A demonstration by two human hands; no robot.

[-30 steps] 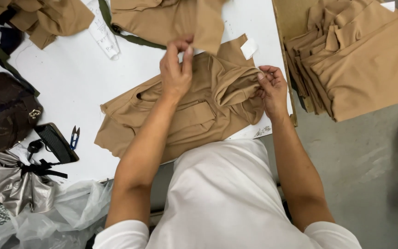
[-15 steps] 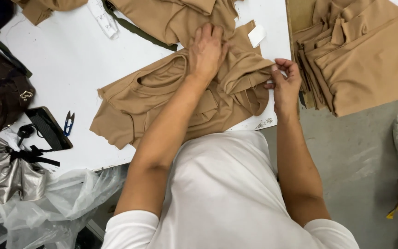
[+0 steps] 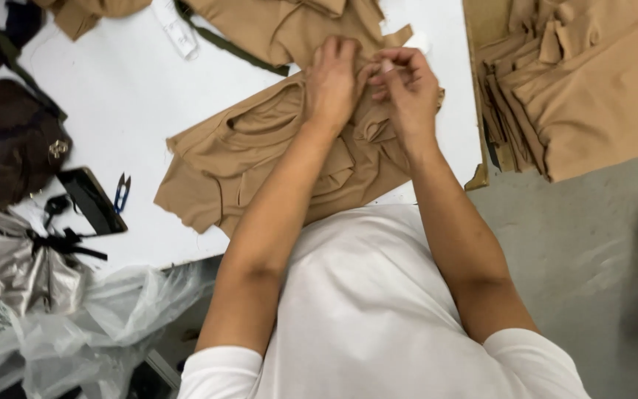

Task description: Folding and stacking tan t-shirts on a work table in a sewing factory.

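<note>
A tan knit garment [image 3: 238,159] lies flat on the white table [image 3: 127,96] in front of me. My left hand [image 3: 332,83] presses down on its far edge with the fingers together. My right hand [image 3: 405,87] is right beside it, fingertips pinching a fold of the same tan fabric near its top edge. The two hands touch each other above the garment. What sits under the fingers is hidden.
A stack of tan garments [image 3: 592,81] lies at the right, more tan pieces [image 3: 297,26] at the far edge. A dark phone [image 3: 91,199] and small blue thread snips [image 3: 122,192] lie at the left, with a brown bag [image 3: 9,144] and clear plastic bags [image 3: 105,318].
My right hand has moved left from the garment's right edge to meet my left hand at the top edge. The view has shifted, so the garment now sits further right in frame.
</note>
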